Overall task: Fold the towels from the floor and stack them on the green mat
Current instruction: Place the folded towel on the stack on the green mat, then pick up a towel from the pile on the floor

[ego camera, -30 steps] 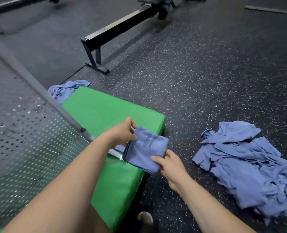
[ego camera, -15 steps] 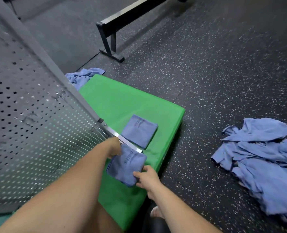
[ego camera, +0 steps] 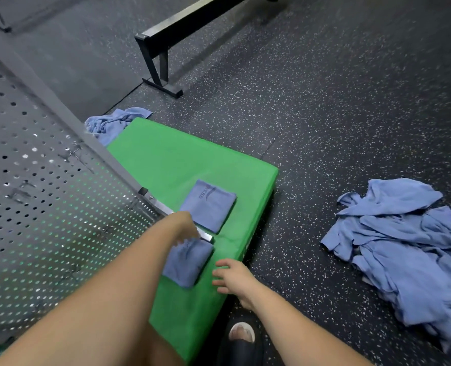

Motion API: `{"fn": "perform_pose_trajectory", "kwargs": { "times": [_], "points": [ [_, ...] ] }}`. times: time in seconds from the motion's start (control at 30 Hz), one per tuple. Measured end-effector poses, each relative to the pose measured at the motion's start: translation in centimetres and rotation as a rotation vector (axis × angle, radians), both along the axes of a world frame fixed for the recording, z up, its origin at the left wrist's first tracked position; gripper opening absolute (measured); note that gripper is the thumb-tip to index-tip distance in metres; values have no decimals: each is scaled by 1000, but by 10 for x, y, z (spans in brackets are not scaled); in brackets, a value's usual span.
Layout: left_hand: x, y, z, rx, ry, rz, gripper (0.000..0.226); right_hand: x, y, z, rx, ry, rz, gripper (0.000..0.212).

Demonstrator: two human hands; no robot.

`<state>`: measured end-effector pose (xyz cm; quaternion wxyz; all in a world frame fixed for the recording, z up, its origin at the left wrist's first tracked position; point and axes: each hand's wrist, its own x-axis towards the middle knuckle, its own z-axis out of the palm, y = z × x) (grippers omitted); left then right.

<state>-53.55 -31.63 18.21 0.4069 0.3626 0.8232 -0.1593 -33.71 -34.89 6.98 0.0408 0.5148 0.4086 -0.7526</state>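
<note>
Blue is the colour of every towel here, and one more of them now lies on the green mat (ego camera: 166, 159). Half a second ago both hands held this nearer folded towel (ego camera: 187, 262) by its edges just above the mat. Now it lies flat near the mat's front corner.

The right hand (ego camera: 231, 276) has let go and hovers just beside the towel's right edge, fingers spread, holding nothing. The left hand (ego camera: 184, 225) is at the towel's top edge. Its fingers are blurred, so I cannot tell whether they pinch the cloth or only rest on it.

The farther folded towel (ego camera: 208, 206) lies flat on the mat just beyond. The corner of a perforated metal panel (ego camera: 47, 180) hides the gap, so whether the two touch is unclear. They lie side by side, not one on the other, so I judge the stacking not yet done.

Much remains to fold: a heap of loose towels (ego camera: 409, 247) sits on the speckled floor (ego camera: 324, 114), well apart to the right. A crumpled towel (ego camera: 113, 122) also lies against the mat's far end.

The farther towel carries dark print, the letters "NESS" beside a swoosh mark. Whether other letters come before them I cannot tell. The nearer towel's print is too faint to read.
</note>
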Motion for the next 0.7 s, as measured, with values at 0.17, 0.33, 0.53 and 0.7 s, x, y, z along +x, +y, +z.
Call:
{"fn": "perform_pose_trajectory", "kwargs": {
  "times": [0.17,0.33,0.53,0.7],
  "points": [
    [62,42,9,262,-162,-96,20,63,51,10,138,-59,-22,22],
    [142,77,12,391,-247,-188,9,159,108,23,308,-180,-60,16],
    [235,103,-1,397,-365,-387,7,276,154,3,453,-423,6,7],
    [296,120,-8,402,-391,-508,4,365,166,-14,602,-664,111,6]
  ]
}}
